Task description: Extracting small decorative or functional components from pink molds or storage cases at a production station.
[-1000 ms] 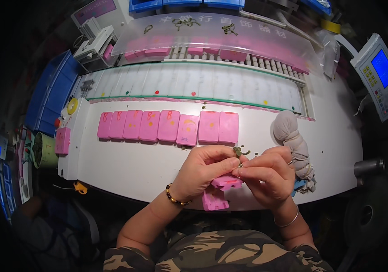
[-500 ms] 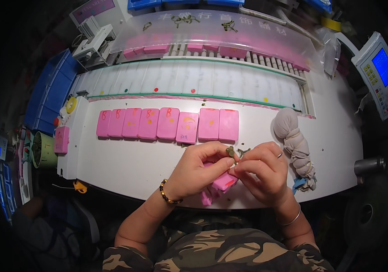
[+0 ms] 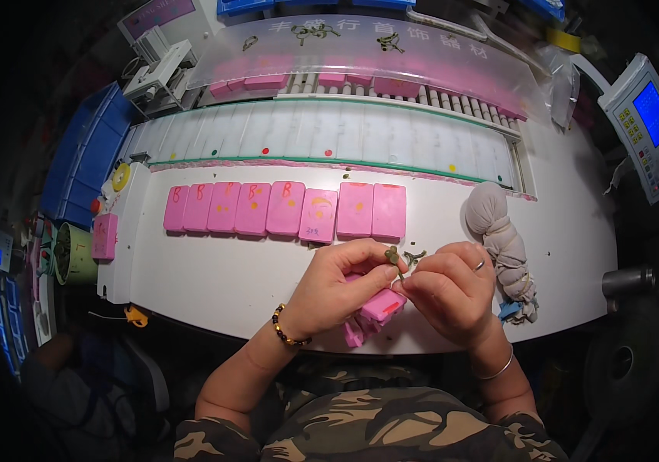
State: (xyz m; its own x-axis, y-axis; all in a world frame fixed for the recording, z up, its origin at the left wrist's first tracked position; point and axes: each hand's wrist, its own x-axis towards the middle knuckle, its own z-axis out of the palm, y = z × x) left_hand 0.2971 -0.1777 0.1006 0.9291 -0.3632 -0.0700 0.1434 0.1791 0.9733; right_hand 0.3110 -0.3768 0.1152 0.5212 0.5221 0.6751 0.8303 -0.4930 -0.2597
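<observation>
Places relative to the block row (image 3: 285, 212), left to right. Left of it: one single pink block (image 3: 105, 237). The row itself: eight pink blocks side by side, flat on the worktop (image 3: 191, 289). Beyond it, on the clear cover (image 3: 352, 65): three green clumps (image 3: 314, 32), pieces per clump not countable. Near side of the row, toward its right end: left hand (image 3: 345, 285), thumb and index pinching one small green piece (image 3: 392, 258); a cut pink block (image 3: 382, 306) sits under that hand, part count hidden. Green piece looks light, thin-stemmed, probably bendy but easy to snap or mark; take it by the thicker head, light pinch, no pull across the stem. Pink block looks rubbery, soft, grippy; hold by its sides. Right hand (image 3: 456, 289) next, fingertips closed on the lower stem end. Just past those fingertips, nearer the row: loose green scrap (image 3: 415, 256), at least one. Right of the row: one pale cloth bundle (image 3: 499, 239).
</observation>
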